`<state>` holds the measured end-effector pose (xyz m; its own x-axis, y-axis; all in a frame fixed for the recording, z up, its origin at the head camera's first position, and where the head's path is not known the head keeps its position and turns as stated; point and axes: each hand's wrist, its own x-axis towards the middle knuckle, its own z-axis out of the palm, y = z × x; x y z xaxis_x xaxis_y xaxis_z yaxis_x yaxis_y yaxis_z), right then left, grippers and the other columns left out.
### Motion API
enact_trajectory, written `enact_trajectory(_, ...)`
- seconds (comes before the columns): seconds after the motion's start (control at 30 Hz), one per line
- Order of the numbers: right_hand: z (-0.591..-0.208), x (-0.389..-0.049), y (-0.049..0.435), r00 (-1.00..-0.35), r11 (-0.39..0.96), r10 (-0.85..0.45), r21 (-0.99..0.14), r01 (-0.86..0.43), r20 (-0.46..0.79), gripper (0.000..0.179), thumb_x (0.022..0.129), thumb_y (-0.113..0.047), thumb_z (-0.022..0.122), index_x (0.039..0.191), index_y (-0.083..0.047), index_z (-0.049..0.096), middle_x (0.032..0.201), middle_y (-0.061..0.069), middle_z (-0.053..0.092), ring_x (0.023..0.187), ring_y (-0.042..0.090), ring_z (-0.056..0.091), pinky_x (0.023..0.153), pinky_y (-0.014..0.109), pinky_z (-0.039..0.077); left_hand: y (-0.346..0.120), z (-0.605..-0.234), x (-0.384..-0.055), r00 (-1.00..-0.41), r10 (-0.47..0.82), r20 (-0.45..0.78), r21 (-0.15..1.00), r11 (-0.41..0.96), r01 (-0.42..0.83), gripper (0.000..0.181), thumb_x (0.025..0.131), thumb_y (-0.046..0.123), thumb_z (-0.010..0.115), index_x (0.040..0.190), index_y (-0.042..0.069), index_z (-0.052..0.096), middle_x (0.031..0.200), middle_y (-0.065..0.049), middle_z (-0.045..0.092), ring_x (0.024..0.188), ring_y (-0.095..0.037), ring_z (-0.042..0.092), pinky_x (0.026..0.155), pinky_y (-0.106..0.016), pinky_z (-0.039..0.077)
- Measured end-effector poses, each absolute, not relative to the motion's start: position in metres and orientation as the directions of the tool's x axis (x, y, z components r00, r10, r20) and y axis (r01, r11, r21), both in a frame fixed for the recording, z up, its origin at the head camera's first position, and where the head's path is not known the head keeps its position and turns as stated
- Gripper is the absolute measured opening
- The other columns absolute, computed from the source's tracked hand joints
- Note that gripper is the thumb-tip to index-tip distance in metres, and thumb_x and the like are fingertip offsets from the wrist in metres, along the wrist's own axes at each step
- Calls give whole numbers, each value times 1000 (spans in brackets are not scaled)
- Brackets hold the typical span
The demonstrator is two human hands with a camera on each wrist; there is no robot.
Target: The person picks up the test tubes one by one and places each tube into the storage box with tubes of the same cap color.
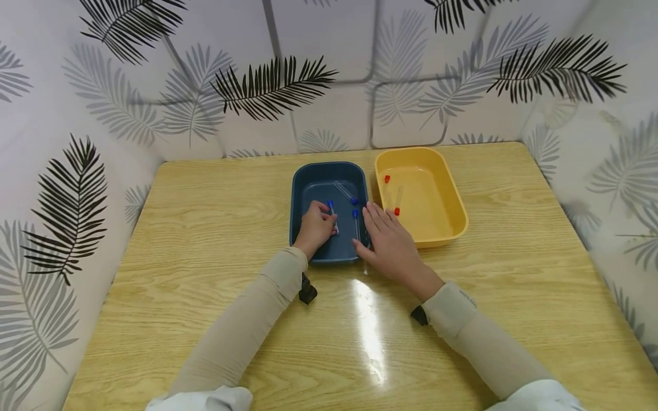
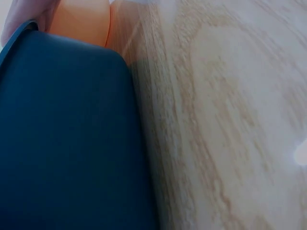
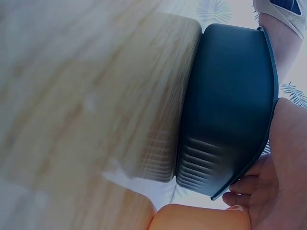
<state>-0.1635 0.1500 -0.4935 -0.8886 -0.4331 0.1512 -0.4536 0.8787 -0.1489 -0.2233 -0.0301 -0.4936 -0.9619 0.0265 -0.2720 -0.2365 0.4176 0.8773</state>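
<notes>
Inside the dark blue tray (image 1: 326, 254), my left hand (image 1: 316, 227) pinches a clear test tube with a blue cap (image 1: 331, 204) between thumb and fingers. Another blue-capped tube (image 1: 356, 220) lies to its right, and a third tube (image 1: 345, 192) slants near the far end. My right hand (image 1: 390, 245) rests over the tray's right rim, its fingers fairly straight, beside the yellow tray (image 1: 452, 214). In the right wrist view, the fingers (image 3: 247, 184) touch the blue tray's rim. The left wrist view mostly shows the blue tray's outer wall (image 2: 72, 129); the left hand's grip is hidden there.
Two red-capped tubes lie in the yellow tray, one red cap (image 1: 387, 178) toward the back and another red cap (image 1: 397, 211) nearer. Both trays stand side by side on a wood-grain table (image 1: 216, 228), with a leaf-patterned backdrop (image 1: 329, 125) behind.
</notes>
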Motion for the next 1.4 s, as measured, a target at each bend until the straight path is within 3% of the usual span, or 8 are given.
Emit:
enact_trajectory(0.6,-492,-163,150,-888,877,-434,-155,-455,154,74,95,-53,34,144,3,27,151,15,23,140,25,15,112,41,10,-29,-492,-221,-973,32,-231,852,490,-186,27,91,11,59,112,2,45,95,-14,57,73,-22,65,62,-24,54)
enact_trajectory(0.93,-491,-162,151,-888,877,-433,-154,-455,157,74,95,-52,36,144,3,27,150,16,23,140,25,15,112,40,9,-30,-490,-219,-984,55,-171,820,561,-111,28,93,17,57,115,3,47,94,-10,60,70,-19,64,70,-32,52)
enact_trajectory(1.2,-492,-162,151,-883,873,-439,-152,-463,165,74,95,-52,36,144,3,27,150,17,23,139,26,15,112,41,9,-29,-488,-219,-993,89,-72,814,580,-7,23,92,16,55,112,7,50,100,-8,61,88,-20,58,77,-35,48)
enact_trajectory(1.4,-491,-163,152,-887,875,-438,-155,-459,147,75,95,-53,35,144,3,27,151,16,22,140,26,14,112,41,9,-31,-483,-218,-986,160,48,829,544,129,19,91,13,54,109,7,52,99,-5,58,86,-17,56,76,-32,47)
